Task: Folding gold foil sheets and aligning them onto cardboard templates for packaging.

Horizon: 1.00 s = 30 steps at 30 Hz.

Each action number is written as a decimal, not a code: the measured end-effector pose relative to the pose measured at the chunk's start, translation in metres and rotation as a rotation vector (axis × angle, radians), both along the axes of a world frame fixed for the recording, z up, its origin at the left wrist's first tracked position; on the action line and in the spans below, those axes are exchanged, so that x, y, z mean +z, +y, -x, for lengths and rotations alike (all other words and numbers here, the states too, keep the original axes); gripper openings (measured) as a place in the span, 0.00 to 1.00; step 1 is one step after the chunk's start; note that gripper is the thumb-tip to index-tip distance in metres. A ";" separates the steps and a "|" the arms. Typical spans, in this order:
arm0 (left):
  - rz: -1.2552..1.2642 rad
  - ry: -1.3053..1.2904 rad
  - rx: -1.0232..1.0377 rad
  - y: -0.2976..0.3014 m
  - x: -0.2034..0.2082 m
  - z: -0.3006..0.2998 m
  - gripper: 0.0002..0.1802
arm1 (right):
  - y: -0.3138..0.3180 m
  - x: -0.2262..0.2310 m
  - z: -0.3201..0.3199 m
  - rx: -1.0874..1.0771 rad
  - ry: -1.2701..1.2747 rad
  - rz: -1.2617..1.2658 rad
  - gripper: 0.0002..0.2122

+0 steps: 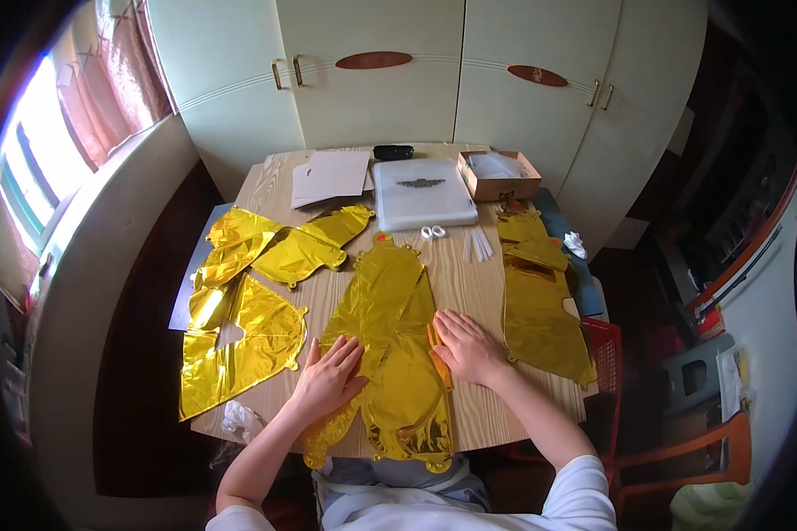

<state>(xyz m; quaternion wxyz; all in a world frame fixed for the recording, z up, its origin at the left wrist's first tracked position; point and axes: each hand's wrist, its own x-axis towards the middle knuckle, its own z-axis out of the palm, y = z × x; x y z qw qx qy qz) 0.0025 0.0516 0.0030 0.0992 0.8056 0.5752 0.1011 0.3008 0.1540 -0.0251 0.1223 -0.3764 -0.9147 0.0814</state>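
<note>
A flat gold foil balloon (390, 336) lies on the table in front of me, its lower end at the near edge. My left hand (332, 376) rests on its left side, fingers stretched out and nothing held. My right hand (469, 348) lies at its right edge with flat fingers, partly over the table. Beside that hand is a narrow orange object (440, 358), partly hidden, whose kind I cannot make out. Another gold foil balloon (266, 310) spreads out at the left, creased and bent. At the right lies a third gold foil balloon (545, 305), folded over near its top.
On the wooden table (483, 420) stand a translucent plastic case (425, 208), grey-white cards (330, 174), a cardboard box (502, 184) and a black object (393, 152). White rolls (434, 232) and thin white strips (479, 244) lie nearby. Crumpled white plastic (241, 419) sits at the near left edge.
</note>
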 end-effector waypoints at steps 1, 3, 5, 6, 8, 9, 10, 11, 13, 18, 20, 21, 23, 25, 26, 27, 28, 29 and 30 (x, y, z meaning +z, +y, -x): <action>-0.001 -0.004 -0.006 -0.001 0.000 0.000 0.34 | -0.001 0.001 0.000 -0.003 0.001 0.008 0.29; -0.004 -0.012 -0.018 -0.003 -0.001 -0.001 0.34 | -0.001 0.002 0.001 -0.004 0.003 0.012 0.29; -0.003 -0.012 -0.019 -0.004 -0.003 -0.002 0.34 | 0.000 0.001 0.001 -0.003 0.007 0.005 0.29; 0.000 -0.012 -0.020 -0.004 -0.004 -0.003 0.34 | 0.000 0.001 0.001 -0.002 0.007 0.008 0.29; 0.004 -0.014 -0.031 -0.005 -0.003 -0.005 0.34 | -0.001 0.002 0.001 -0.001 0.006 0.012 0.30; 0.006 -0.017 -0.037 -0.005 -0.003 -0.006 0.34 | -0.001 0.001 0.000 -0.005 -0.002 0.009 0.30; 0.009 -0.031 -0.040 -0.005 -0.003 -0.008 0.35 | 0.000 -0.001 0.000 -0.009 -0.009 0.005 0.30; 0.011 -0.045 -0.042 -0.005 -0.003 -0.009 0.35 | 0.000 -0.001 0.000 -0.012 -0.017 0.002 0.30; 0.014 -0.056 -0.044 -0.005 -0.003 -0.009 0.35 | 0.000 0.000 0.001 -0.012 -0.037 0.011 0.31; 0.035 -0.077 -0.045 -0.005 -0.001 -0.010 0.36 | 0.001 0.000 0.001 -0.009 -0.049 0.015 0.32; 0.031 -0.099 -0.045 -0.006 -0.001 -0.011 0.35 | 0.001 0.002 0.001 -0.013 -0.047 0.028 0.32; 0.031 -0.112 -0.047 -0.006 -0.001 -0.011 0.35 | 0.001 0.002 0.001 -0.013 -0.042 0.029 0.32; 0.019 -0.107 -0.053 -0.005 -0.002 -0.011 0.36 | 0.001 0.003 0.001 -0.014 -0.032 0.031 0.32; 0.014 -0.090 -0.063 -0.006 -0.002 -0.010 0.36 | 0.001 0.003 0.001 -0.016 -0.033 0.029 0.32; 0.012 -0.075 -0.069 -0.007 0.001 -0.010 0.36 | 0.001 0.003 0.001 -0.017 -0.034 0.028 0.32; 0.007 -0.058 -0.076 -0.007 0.002 -0.009 0.37 | 0.002 0.002 0.001 -0.015 -0.027 0.026 0.32; 0.012 -0.078 -0.072 -0.008 0.001 -0.007 0.37 | 0.002 0.001 0.000 -0.014 -0.020 0.024 0.32; 0.018 -0.075 -0.080 -0.008 0.002 -0.005 0.37 | 0.002 0.000 0.000 -0.013 -0.014 0.023 0.32; 0.022 -0.072 -0.088 -0.009 0.003 -0.002 0.37 | 0.002 -0.001 0.000 -0.011 -0.007 0.017 0.32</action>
